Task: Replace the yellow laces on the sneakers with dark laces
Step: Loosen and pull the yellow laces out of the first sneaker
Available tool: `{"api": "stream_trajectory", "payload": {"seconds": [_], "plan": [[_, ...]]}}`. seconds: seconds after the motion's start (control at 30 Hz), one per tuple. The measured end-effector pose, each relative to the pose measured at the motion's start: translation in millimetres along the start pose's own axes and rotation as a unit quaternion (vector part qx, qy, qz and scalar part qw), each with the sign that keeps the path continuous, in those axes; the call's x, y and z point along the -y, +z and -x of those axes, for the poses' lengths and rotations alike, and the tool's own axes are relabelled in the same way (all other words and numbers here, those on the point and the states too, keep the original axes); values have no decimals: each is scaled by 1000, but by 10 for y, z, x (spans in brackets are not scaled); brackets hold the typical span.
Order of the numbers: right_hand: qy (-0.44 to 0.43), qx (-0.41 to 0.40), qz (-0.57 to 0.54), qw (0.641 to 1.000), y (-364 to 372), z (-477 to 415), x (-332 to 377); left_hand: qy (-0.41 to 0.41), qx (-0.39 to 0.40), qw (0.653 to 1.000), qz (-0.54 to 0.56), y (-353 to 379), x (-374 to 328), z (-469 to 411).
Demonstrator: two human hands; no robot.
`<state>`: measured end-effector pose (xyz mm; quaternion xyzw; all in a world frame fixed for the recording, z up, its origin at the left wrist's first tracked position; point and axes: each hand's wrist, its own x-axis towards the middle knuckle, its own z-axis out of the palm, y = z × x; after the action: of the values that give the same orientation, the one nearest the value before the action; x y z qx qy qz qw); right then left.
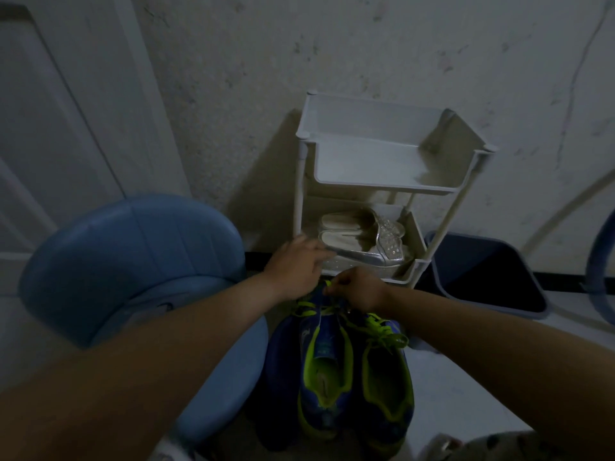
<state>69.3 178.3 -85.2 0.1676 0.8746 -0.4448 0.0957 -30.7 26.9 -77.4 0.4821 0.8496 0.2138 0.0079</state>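
Two blue sneakers with lime-green lining stand side by side on the floor, the left sneaker (319, 371) and the right sneaker (387, 387), heels toward me. Both carry yellow laces (382, 327). My right hand (357, 291) is over the toe end of the left sneaker and pinches a yellow lace end (328, 283). My left hand (296, 261) reaches forward beside it with relaxed fingers, at the front edge of the rack's lower shelf; its fingertips are partly hidden. No dark laces are in view.
A white tiered rack (382, 168) stands against the wall, with silver sandals (359, 241) on its lower shelf. A blue plastic chair (133, 254) is at the left, a dark blue bin (482, 271) at the right. A door fills the far left.
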Motion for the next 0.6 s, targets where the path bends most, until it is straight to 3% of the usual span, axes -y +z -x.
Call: {"api": "stream_trajectory", "payload": {"seconds": [0.13,0.27,0.33,0.47,0.6], "plan": [[-32,-24,-3,999,-2,3,19,31,55,998,-20,49,-74,-17],[-11,-17,-25,999,-7,-14,-2,-15,75,996,-35,-11,-18,-25],[-10,-11,15,1000,-4,-21,-14,-44,66,997,-24,-18,-3,-10],[10,59,112,992,44,-16,-64,-132,-60,989,39,-38,-50,-53],[4,59,143,988,86,-16,-59,-253,-186,936,158,-184,-100,-146]]}}
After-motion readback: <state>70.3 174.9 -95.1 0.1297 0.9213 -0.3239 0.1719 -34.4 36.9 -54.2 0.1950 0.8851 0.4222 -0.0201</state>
